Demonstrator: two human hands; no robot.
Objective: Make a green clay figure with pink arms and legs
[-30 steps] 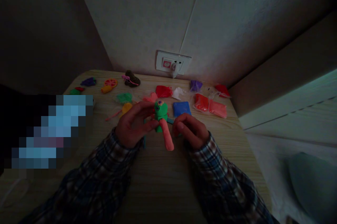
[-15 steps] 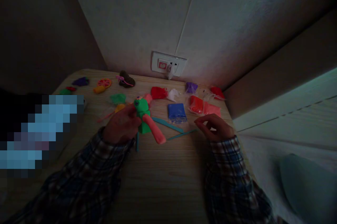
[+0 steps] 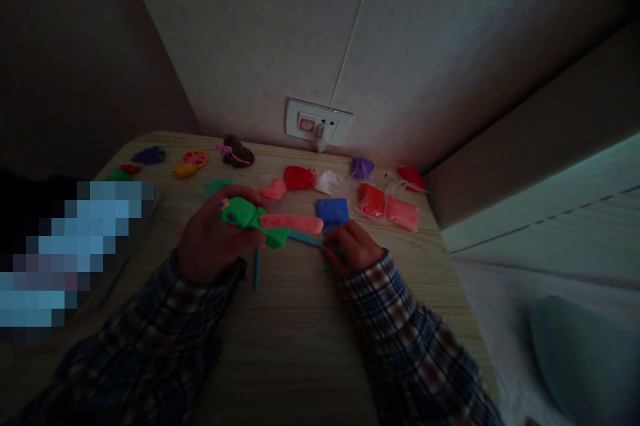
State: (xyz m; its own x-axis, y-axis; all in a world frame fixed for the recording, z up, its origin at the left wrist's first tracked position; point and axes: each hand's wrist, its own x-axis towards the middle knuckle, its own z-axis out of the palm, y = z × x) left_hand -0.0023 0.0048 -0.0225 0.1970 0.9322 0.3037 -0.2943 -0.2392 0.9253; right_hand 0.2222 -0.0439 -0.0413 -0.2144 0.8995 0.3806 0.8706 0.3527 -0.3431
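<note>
My left hand (image 3: pixel 205 243) is closed round a green clay frog figure (image 3: pixel 243 213) with dark eyes. A long pink clay strip (image 3: pixel 293 223) sticks out from the figure to the right, above its green lower end. My right hand (image 3: pixel 355 249) is down at the table, thumb and fingers pinched at the right end of a flat blue-green modelling tool (image 3: pixel 306 238). The fingers partly cover that end. A thinner blue-green tool (image 3: pixel 324 271) is mostly hidden under this hand. Another blue-green stick (image 3: pixel 257 271) lies beside my left wrist.
Behind the hands lie a blue clay pack (image 3: pixel 332 211), red clay (image 3: pixel 300 178), an orange-red pack (image 3: pixel 372 201) and a pink pack (image 3: pixel 401 213). Finished clay pieces, including an orange slice shape (image 3: pixel 195 158), sit at back left. A wall socket (image 3: pixel 319 123) is behind the table (image 3: pixel 295 346).
My right hand has moved left and down onto the modelling tool. My left hand has tilted the frog figure, so its head points left and the pink strip lies nearly level.
</note>
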